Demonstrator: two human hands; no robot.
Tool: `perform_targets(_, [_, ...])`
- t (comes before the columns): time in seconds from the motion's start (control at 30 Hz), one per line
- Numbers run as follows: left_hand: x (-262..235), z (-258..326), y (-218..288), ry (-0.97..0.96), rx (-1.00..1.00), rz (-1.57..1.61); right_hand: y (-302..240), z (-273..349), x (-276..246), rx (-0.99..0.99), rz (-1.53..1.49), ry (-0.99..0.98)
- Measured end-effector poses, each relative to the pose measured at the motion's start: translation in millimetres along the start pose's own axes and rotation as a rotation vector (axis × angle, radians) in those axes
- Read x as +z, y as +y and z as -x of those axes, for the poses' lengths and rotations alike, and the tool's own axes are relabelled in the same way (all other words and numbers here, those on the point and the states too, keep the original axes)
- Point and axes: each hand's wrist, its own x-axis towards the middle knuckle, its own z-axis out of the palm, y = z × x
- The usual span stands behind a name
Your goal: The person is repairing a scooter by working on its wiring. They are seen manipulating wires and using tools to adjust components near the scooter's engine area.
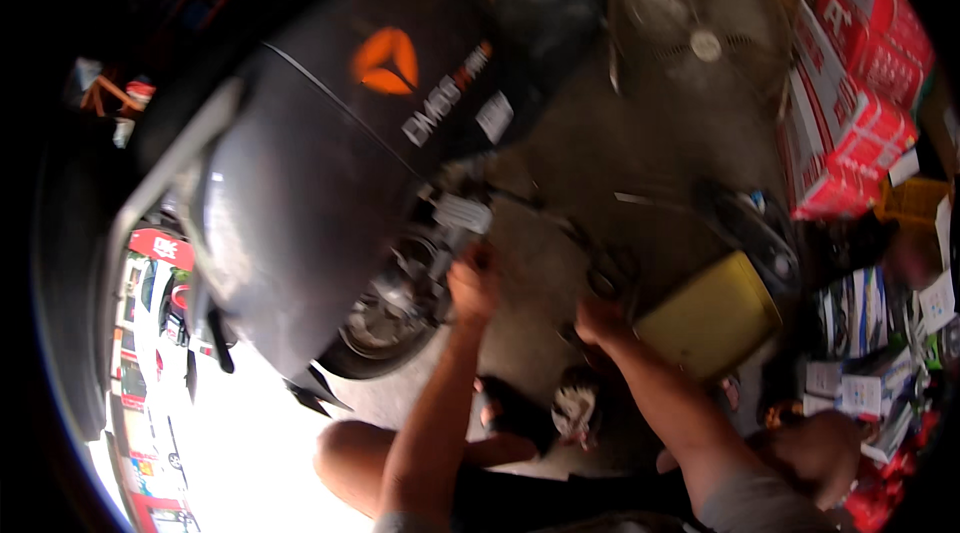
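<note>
Left hand is clenched by the one scooter rear wheel. Right hand reaches the floor; its fingers' grip cannot be told. One yellow box sits beside it.

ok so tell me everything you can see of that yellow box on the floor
The yellow box looks like a plain plastic container with rounded corners, sitting tilted in the view on the concrete floor. It lies just right of the right hand, which seems close to its edge; blur hides any contact. Its contents cannot be made out.
</note>
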Motion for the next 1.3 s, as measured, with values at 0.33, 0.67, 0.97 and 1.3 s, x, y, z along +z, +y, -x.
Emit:
perform_targets(0.33, [2, 22, 8, -0.004, -0.035, -0.043, 54, 20, 107, -0.166, 0.433, 0.437])
perform_targets(0.67, [-7, 24, 24, -0.042, -0.160, -0.019, 36, -5, 60, 0.047, -0.019, 0.003])
perform_targets(0.97, [-24, 1, 80, -0.060, -0.083, 0.292, -78, 1, -113, -0.355, -1.555, 0.391])
perform_targets(1.3, [-24, 16, 77, -0.059, -0.171, 0.670, -110, 89, -177, -0.542, -1.197, 0.555])
